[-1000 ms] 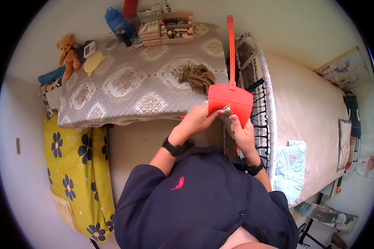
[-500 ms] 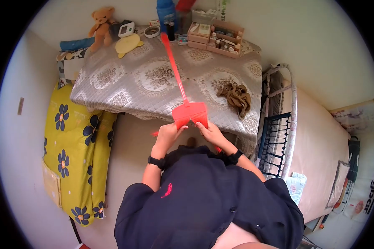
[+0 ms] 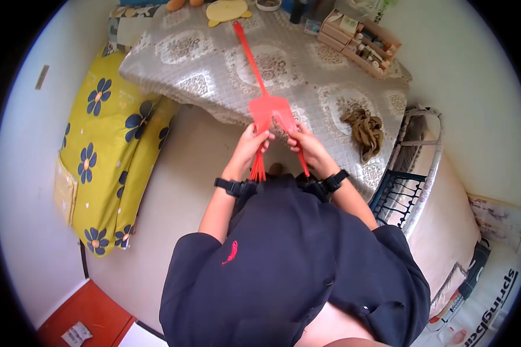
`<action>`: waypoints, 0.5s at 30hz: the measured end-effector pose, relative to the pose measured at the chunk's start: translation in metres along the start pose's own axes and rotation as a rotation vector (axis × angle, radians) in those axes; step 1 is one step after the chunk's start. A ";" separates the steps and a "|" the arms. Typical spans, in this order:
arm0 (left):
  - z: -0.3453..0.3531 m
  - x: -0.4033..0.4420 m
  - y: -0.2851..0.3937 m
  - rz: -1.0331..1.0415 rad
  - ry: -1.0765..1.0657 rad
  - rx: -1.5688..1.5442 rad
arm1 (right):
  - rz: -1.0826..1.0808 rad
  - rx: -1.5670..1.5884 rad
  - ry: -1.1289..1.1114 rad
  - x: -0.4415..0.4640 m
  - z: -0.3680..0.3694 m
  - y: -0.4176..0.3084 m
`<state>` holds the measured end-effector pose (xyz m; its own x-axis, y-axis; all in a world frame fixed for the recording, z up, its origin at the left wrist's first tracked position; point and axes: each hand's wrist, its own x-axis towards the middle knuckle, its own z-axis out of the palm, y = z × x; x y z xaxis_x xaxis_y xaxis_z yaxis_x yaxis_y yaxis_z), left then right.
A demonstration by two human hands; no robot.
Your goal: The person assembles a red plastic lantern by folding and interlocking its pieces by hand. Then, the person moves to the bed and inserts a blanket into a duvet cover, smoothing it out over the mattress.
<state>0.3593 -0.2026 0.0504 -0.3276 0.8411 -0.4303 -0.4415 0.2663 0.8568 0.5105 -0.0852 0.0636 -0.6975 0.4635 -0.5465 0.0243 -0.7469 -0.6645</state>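
Note:
A red plastic fly swatter (image 3: 267, 106) points away from me, its thin handle reaching over the table. Its flat head is split into two bunches toward me. My left hand (image 3: 250, 147) is closed around the left bunch, and loose red strips hang below the fingers. Closed on the right bunch is my right hand (image 3: 310, 151), with a narrow red end showing beneath it. Both hands are in front of the table's near edge, level with each other.
The table (image 3: 214, 75) has a patterned quilted cloth. On it lie a crumpled brown cloth (image 3: 364, 133), a pink organizer box (image 3: 359, 43) and a yellow bear-shaped pad (image 3: 227, 10). A yellow flowered bundle (image 3: 113, 156) stands left; a netted crib (image 3: 408, 179) stands right.
My view has shifted down and toward the left. Both hands have slid along the split head toward its ends, and the strips below my left hand now show more.

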 end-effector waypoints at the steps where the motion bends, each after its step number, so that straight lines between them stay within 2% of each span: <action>1: 0.003 0.002 0.002 -0.010 0.030 -0.147 | 0.027 0.133 -0.029 0.003 -0.004 0.001; 2: 0.004 0.004 0.001 -0.014 0.057 -0.295 | 0.037 0.137 -0.029 0.005 -0.008 0.002; 4: 0.002 0.005 -0.004 -0.047 0.023 -0.406 | 0.227 0.580 -0.159 0.008 -0.016 0.002; 5: 0.004 0.003 -0.003 -0.074 -0.016 -0.517 | 0.232 0.580 -0.156 0.006 -0.017 -0.001; 7: 0.007 -0.002 -0.001 -0.090 -0.028 -0.585 | 0.421 0.638 -0.303 0.002 -0.019 -0.009; 11: 0.013 -0.007 -0.002 -0.109 -0.076 -0.712 | 0.424 0.513 -0.270 -0.001 -0.016 -0.021; 13: 0.014 -0.009 -0.005 -0.113 -0.080 -0.737 | 0.413 0.505 -0.373 0.000 -0.018 -0.028; 15: 0.017 -0.010 -0.004 -0.126 -0.070 -0.740 | 0.409 0.416 -0.359 -0.004 -0.014 -0.040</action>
<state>0.3784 -0.2038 0.0565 -0.1944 0.8598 -0.4722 -0.9264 -0.0026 0.3766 0.5228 -0.0504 0.0856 -0.8870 -0.0281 -0.4609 0.1093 -0.9825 -0.1506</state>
